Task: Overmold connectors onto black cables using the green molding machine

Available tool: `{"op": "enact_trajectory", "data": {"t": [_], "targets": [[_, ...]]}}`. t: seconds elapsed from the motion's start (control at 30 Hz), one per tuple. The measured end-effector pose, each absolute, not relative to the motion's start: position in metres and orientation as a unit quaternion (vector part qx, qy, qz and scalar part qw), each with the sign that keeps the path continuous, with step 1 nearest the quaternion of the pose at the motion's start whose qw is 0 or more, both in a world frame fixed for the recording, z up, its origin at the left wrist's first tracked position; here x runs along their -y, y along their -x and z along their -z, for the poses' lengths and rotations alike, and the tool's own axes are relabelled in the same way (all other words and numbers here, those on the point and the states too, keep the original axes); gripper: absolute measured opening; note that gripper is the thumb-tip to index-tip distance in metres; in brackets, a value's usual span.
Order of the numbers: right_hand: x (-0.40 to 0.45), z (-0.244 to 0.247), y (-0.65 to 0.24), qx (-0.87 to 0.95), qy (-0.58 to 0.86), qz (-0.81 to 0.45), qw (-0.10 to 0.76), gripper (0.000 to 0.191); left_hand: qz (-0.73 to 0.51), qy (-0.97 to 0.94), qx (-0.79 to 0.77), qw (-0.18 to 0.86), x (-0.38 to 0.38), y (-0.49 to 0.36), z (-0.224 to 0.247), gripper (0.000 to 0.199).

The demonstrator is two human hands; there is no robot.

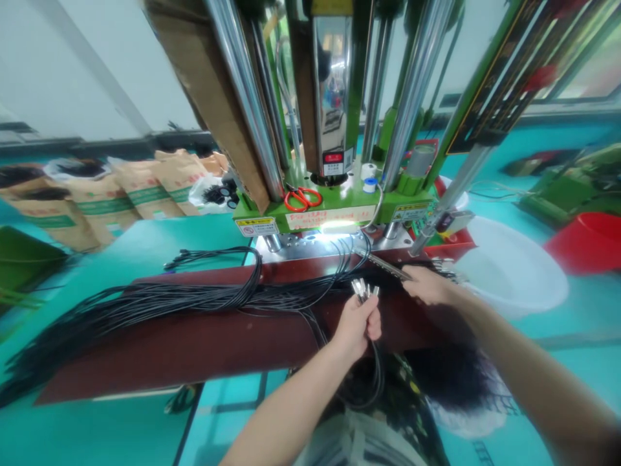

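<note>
My left hand (359,323) is closed in a fist around a bunch of black cables, whose silver metal connectors (365,289) stick up above the thumb. The held cables (377,375) loop down below this fist. Farther right, my right hand (429,285) grips a long thin metal tool (388,266), possibly tweezers. Its far end reaches the lit metal plate (305,248) under the green press (330,213), beside several thin cables (347,254) that run out of the press. A thick bundle of black cables (169,301) lies along the brown board (208,353) to the left.
Red-handled scissors (303,199) and a spool (370,185) rest on the press. A white basin (514,272) and a red bucket (589,243) stand right. Paper sacks (104,200) line the back left. A metal post (449,194) rises near my right hand.
</note>
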State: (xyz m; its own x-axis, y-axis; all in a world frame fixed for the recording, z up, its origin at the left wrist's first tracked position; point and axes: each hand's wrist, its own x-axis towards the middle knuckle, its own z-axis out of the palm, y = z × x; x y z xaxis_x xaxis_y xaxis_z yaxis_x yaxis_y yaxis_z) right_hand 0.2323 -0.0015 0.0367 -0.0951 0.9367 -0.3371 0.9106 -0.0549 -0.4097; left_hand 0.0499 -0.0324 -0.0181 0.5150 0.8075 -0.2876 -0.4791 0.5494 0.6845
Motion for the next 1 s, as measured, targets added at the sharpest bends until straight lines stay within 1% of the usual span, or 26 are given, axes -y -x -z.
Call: {"op": "enact_trajectory", "data": {"t": [0.03, 0.07, 0.13, 0.23, 0.33, 0.4, 0.53, 0.67, 0.87, 1.0], "targets": [[0.016, -0.034, -0.235, 0.649, 0.681, -0.334, 0.068, 0.005, -0.378, -0.275, -0.301, 0.831, 0.033, -0.051, 0.018, 0.04], [0.031, -0.03, -0.236, 0.605, 0.68, -0.394, 0.128, 0.004, -0.369, -0.283, -0.305, 0.831, 0.034, -0.053, 0.017, 0.039], [0.055, -0.02, -0.236, 0.512, 0.658, -0.485, 0.263, 0.009, -0.347, -0.31, -0.325, 0.823, 0.035, -0.058, 0.016, 0.037], [0.077, -0.006, -0.229, 0.425, 0.623, -0.517, 0.404, 0.019, -0.29, -0.379, -0.346, 0.808, 0.037, -0.07, 0.014, 0.035], [0.084, 0.005, -0.223, 0.394, 0.606, -0.504, 0.473, 0.032, -0.24, -0.429, -0.36, 0.793, 0.038, -0.082, 0.011, 0.034], [0.085, 0.01, -0.222, 0.391, 0.598, -0.494, 0.495, 0.037, -0.227, -0.443, -0.371, 0.784, 0.038, -0.089, 0.009, 0.034], [0.086, 0.014, -0.223, 0.393, 0.579, -0.496, 0.513, 0.039, -0.223, -0.443, -0.395, 0.773, 0.038, -0.093, 0.007, 0.032], [0.087, 0.012, -0.222, 0.401, 0.579, -0.491, 0.513, 0.04, -0.217, -0.442, -0.425, 0.759, 0.039, -0.092, 0.005, 0.033], [0.088, 0.011, -0.221, 0.403, 0.578, -0.484, 0.519, 0.042, -0.223, -0.449, -0.431, 0.75, 0.04, -0.092, 0.003, 0.037], [0.09, 0.011, -0.219, 0.418, 0.602, -0.465, 0.496, 0.048, -0.222, -0.463, -0.429, 0.744, 0.04, -0.092, 0.009, 0.036]]}}
